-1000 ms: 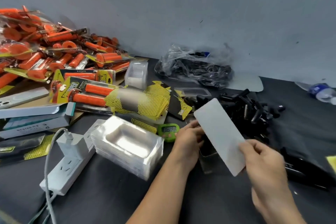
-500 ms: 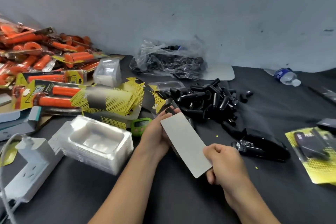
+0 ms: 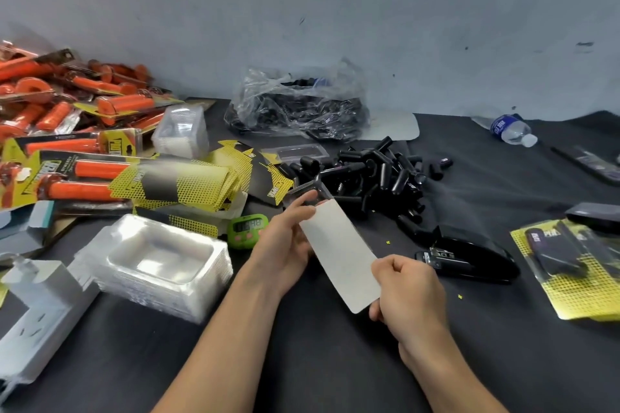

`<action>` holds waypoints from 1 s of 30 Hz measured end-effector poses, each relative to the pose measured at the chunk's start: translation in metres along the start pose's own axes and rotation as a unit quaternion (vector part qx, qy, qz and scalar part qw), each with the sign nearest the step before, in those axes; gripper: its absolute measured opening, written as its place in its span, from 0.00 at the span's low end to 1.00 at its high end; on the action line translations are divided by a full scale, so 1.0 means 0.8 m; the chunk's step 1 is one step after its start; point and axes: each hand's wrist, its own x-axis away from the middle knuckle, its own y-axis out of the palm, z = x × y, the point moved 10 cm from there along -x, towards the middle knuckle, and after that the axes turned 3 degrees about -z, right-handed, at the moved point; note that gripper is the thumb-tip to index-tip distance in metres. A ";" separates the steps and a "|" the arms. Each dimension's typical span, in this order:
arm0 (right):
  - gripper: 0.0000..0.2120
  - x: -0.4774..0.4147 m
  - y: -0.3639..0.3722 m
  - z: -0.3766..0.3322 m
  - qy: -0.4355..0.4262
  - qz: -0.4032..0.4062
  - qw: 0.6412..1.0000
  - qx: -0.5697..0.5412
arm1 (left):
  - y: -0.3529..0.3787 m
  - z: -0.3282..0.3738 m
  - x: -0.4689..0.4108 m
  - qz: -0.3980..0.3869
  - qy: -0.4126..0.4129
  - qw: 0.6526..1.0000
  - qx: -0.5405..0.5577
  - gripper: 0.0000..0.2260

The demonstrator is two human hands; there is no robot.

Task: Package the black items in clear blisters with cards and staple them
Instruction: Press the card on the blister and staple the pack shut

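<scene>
Open worktop in front of the stapler; heap of black pieces close behind it, packed card just right, blister stack well left.

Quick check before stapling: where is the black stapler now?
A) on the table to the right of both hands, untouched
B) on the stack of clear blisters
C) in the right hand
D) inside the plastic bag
A: the black stapler lies on the table beyond the right hand, and that hand and the left hand both pinch the white card.

Left hand and right hand face each other — each pinching one end of the card.
</scene>
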 end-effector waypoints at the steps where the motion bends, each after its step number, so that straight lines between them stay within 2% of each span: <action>1: 0.13 0.000 -0.002 0.001 0.003 0.007 1.000 0.000 | 0.001 -0.001 0.000 0.000 0.000 1.000 -0.030 0.19; 4: 0.14 -0.001 -0.010 -0.002 -0.004 0.029 0.999 0.041 | 0.002 0.000 0.000 0.011 0.006 0.998 -0.069 0.21; 7: 0.07 0.003 -0.019 -0.024 -0.064 0.062 0.989 0.118 | 0.008 0.007 0.004 -0.003 0.035 0.994 -0.099 0.23; 8: 0.10 0.003 -0.018 -0.028 -0.074 0.051 0.989 0.121 | 0.013 0.007 0.006 -0.017 0.039 0.992 -0.115 0.23; 11: 0.13 -0.003 0.006 -0.026 -0.062 -0.049 0.995 0.065 | 0.020 0.001 0.009 -0.039 0.031 0.986 -0.158 0.22; 15: 0.08 -0.004 0.026 -0.012 0.006 -0.120 0.986 -0.116 | 0.015 -0.004 0.011 -0.017 0.004 0.991 -0.131 0.10; 18: 0.07 -0.003 0.034 -0.007 0.051 -0.142 0.963 -0.224 | 0.010 -0.005 0.011 0.013 0.003 0.990 -0.140 0.10; 23: 0.06 -0.004 0.032 -0.007 0.059 -0.136 0.954 -0.262 | -0.011 0.015 0.019 0.135 0.078 0.976 -0.154 0.07; 25: 0.06 -0.004 0.034 -0.009 0.057 -0.146 0.955 -0.252 | -0.023 0.026 0.022 0.182 0.110 0.957 -0.198 0.08; 27: 0.05 -0.006 0.032 -0.009 0.052 -0.147 0.958 -0.242 | -0.027 0.039 0.027 0.216 0.157 0.918 -0.292 0.11; 30: 0.07 -0.012 0.021 -0.008 0.021 -0.113 0.975 -0.192 | -0.015 0.047 0.033 0.210 0.205 0.860 -0.417 0.18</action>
